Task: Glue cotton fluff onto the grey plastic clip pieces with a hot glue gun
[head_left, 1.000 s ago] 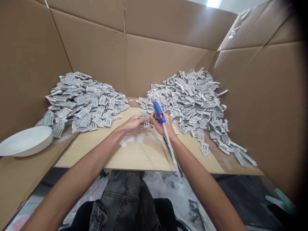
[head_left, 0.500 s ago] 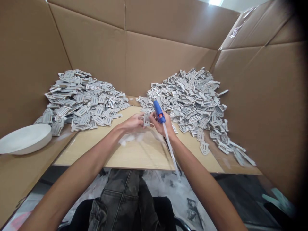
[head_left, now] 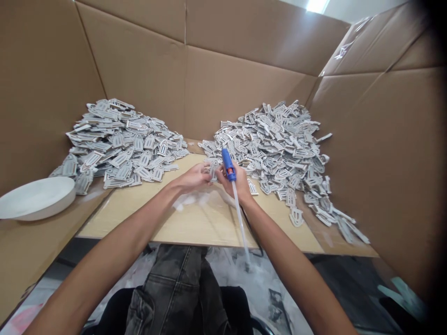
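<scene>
Between the fingers of my left hand (head_left: 195,178) is a small grey arched window-shaped piece (head_left: 213,171), held upright over the board. My right hand (head_left: 234,181) grips a blue glue gun (head_left: 228,164), its nozzle pointing away from me. A long translucent glue stick (head_left: 240,223) trails out of the gun's back end toward me. The right fingertips also touch or nearly touch the edge of the grey piece. My fingers partly cover the piece and the gun's handle.
Heaps of similar grey arched pieces lie at the left (head_left: 122,144) and right (head_left: 279,144). A white bowl (head_left: 38,200) stands at far left. Cardboard walls (head_left: 244,88) enclose the back and sides. The pale wooden board (head_left: 139,218) ends just above my lap.
The glue gun has turned slightly more upright, and its glue stick has swung to the left. Both hands stay close together around the grey piece. The view has shifted slightly.
</scene>
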The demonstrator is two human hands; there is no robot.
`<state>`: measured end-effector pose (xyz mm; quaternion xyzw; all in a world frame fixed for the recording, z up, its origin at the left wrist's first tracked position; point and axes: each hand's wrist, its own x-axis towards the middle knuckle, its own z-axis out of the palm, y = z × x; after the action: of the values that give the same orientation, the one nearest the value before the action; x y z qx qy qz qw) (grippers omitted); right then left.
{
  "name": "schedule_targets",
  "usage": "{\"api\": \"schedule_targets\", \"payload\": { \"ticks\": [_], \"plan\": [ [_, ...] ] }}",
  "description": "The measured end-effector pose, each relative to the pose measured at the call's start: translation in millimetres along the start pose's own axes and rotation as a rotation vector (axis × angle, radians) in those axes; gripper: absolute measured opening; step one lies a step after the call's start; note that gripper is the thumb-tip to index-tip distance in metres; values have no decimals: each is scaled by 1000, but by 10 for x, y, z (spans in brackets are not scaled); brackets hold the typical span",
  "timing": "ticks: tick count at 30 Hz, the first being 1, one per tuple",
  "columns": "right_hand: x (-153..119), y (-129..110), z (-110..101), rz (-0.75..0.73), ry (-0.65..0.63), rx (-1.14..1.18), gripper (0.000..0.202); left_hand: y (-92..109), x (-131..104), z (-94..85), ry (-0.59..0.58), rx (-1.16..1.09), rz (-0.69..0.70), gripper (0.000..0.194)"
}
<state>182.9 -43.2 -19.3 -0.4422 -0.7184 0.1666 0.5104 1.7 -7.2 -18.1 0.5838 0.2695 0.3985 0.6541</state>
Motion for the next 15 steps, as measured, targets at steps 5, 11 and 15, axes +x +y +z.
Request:
{"api": "schedule_targets", "payload": {
  "ticks": [5,11,15],
  "plan": [
    [-6,-53,33,-57,90,-148,20,-42,12,14,8,52,29,45],
    [17,-89,-9,-114,67,-137,34,-19,31,49,162,46,14,21],
    [26,-55,-52,-44,6,-45,36,36,50,34,267,41,50,7]
  ]
}}
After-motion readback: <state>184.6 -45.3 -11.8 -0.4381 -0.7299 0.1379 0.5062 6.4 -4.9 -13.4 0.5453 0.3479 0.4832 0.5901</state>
